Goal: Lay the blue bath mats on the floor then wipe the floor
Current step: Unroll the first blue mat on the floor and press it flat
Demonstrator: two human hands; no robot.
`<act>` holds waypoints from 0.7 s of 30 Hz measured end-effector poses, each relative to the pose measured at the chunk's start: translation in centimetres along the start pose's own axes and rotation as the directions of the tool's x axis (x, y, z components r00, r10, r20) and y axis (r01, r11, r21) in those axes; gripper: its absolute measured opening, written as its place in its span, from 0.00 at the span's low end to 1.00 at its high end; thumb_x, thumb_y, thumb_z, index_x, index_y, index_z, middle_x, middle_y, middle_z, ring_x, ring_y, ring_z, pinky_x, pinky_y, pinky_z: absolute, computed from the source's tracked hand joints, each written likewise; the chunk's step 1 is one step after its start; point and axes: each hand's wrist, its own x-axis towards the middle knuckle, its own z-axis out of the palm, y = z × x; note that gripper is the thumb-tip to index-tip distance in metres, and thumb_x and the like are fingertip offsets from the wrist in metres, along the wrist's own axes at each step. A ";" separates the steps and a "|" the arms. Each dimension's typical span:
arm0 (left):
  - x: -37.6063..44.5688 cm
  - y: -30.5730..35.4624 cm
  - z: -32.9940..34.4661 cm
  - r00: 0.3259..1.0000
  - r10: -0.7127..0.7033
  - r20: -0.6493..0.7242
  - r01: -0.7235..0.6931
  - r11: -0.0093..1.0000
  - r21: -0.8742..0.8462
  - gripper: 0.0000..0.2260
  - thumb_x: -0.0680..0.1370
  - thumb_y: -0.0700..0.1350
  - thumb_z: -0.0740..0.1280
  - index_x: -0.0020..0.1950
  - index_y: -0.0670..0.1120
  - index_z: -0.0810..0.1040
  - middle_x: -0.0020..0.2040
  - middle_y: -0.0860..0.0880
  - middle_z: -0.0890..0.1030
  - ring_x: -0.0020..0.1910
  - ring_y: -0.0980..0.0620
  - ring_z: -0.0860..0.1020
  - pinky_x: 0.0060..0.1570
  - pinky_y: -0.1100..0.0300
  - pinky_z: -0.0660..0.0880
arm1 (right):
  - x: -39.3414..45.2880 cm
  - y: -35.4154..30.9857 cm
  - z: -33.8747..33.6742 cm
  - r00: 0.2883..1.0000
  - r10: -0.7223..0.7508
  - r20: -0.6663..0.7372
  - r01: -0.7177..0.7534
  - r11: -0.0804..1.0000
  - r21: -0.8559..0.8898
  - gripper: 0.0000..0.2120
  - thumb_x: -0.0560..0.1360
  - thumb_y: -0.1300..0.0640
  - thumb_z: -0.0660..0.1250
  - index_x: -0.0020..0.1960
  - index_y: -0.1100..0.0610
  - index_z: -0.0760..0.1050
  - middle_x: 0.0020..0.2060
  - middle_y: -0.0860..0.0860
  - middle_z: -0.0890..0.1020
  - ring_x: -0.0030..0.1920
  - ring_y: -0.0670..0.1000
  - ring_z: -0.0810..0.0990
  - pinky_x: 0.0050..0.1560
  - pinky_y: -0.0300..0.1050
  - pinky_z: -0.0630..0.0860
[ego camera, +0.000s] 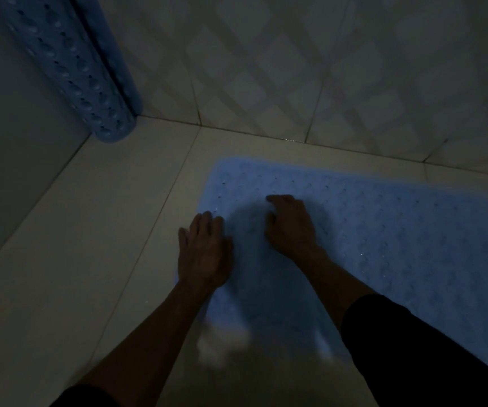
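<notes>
A blue bath mat [383, 230] with small holes lies flat on the pale tiled floor [90, 230], its far-left corner near the wall. My left hand [204, 254] rests palm down on the mat's left edge, fingers together and pointing away from me. My right hand [291, 224] presses on the mat a little farther in, fingers bent, holding nothing. A second blue mat [90, 83] stands rolled up in the room's corner at the upper left, leaning against the walls. The light is dim.
A tiled wall [295, 69] with a diamond pattern runs along the back. A plain wall [7, 142] closes the left side. Bare floor tiles lie left of the flat mat, between it and the rolled one.
</notes>
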 end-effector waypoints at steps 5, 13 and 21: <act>6.4 2.0 1.2 0.996 0.065 0.056 -0.063 0.997 -0.039 0.27 0.85 0.56 0.53 0.82 0.49 0.54 0.83 0.43 0.51 0.81 0.42 0.49 0.77 0.37 0.48 | 3.4 4.3 -1.6 0.998 0.062 -0.015 -0.063 0.973 -0.222 0.28 0.81 0.43 0.55 0.79 0.48 0.55 0.80 0.53 0.53 0.79 0.58 0.51 0.75 0.63 0.54; 11.6 2.5 3.9 0.986 0.108 0.126 -0.117 0.991 0.061 0.29 0.81 0.67 0.41 0.80 0.63 0.37 0.82 0.54 0.37 0.80 0.44 0.34 0.75 0.34 0.36 | 5.2 7.5 0.4 0.999 0.042 0.023 -0.031 0.936 -0.350 0.33 0.77 0.30 0.44 0.78 0.38 0.39 0.80 0.45 0.39 0.79 0.56 0.36 0.73 0.71 0.37; 11.8 2.9 3.9 0.989 0.037 0.145 -0.049 0.996 0.075 0.27 0.81 0.68 0.40 0.78 0.67 0.34 0.81 0.58 0.35 0.79 0.49 0.30 0.76 0.38 0.34 | 5.1 7.5 1.1 0.999 0.044 -0.012 -0.045 0.931 -0.361 0.35 0.77 0.28 0.43 0.79 0.39 0.38 0.80 0.45 0.39 0.79 0.55 0.35 0.74 0.68 0.35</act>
